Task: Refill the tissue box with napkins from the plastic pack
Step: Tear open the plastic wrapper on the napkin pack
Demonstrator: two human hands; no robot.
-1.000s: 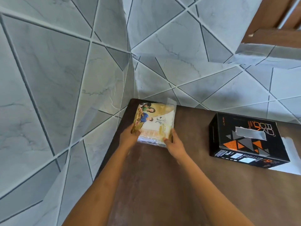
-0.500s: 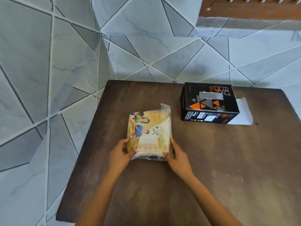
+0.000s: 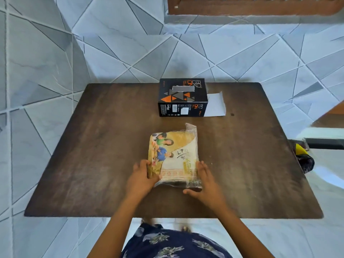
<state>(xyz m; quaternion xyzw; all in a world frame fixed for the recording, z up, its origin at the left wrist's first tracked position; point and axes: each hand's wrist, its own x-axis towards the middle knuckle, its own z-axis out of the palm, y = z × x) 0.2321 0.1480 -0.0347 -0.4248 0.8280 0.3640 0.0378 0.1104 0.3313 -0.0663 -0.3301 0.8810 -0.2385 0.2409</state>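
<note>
Task barely begun: sealed napkin pack (image 3: 174, 157) lies flat on bench (image 3: 93, 146), left hand (image 3: 142, 176) and right hand (image 3: 205, 180) fingers grasping its near corners, tissue box (image 3: 183, 97) beyond the fingers, side flap open, nothing refilled yet.

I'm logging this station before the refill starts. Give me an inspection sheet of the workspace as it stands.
Surface: dark wooden table, worn finish.
Job's things: plastic napkin pack flat near the front edge; black tissue box behind it, side flap open.
Clutter: nothing seen on the table.
Hands: left hand and right hand press the pack's near corners from either side.
Cables: nothing seen.
Surroundings: grey geometric floor tiles; wooden furniture at the top; yellow and black object on the right.
</note>
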